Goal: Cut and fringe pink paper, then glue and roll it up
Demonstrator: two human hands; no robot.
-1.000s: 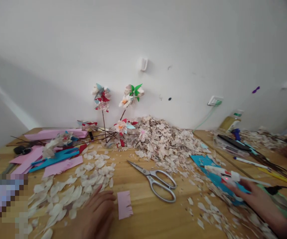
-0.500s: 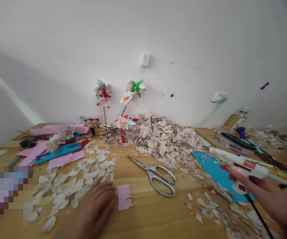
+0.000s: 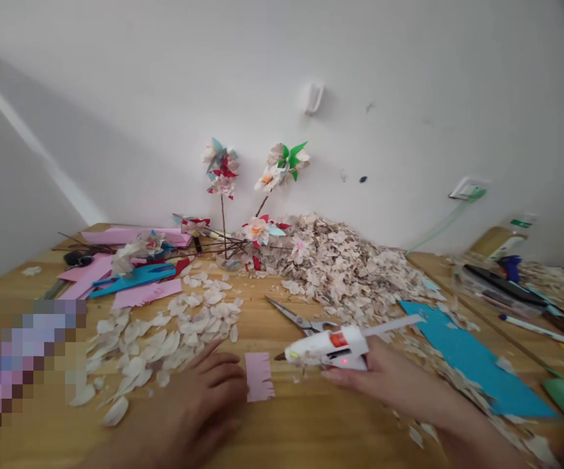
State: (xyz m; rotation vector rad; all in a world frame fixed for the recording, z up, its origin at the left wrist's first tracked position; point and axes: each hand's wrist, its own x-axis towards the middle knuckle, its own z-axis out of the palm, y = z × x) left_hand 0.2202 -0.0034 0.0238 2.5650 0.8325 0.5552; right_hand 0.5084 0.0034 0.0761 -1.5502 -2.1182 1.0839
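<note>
My right hand (image 3: 380,374) grips a white hot glue gun (image 3: 333,348), its nozzle pointing left above the table. A glue stick sticks out of the gun's back end. Beside the gun's tip lies a small pink paper piece (image 3: 259,376) with a fringed right edge. My left hand (image 3: 213,391) rests on the table just left of that piece, fingers slightly spread and holding nothing. Metal scissors (image 3: 294,314) lie behind the glue gun, which hides their handles in part. Loose pale petals (image 3: 165,348) are spread behind and left of my left hand.
A heap of dried petals (image 3: 345,260) lies against the wall, next to paper flowers (image 3: 257,231) on twigs. Pink and blue paper strips (image 3: 135,280) are at the left. A blue sheet (image 3: 477,365), a plastic box (image 3: 497,290) and a bottle (image 3: 501,241) stand or lie at the right.
My right hand has lifted the glue gun from beside the blue sheet and brought it left, over the scissors' handles. The view has shifted a little to the left. My left hand stays beside the pink piece.
</note>
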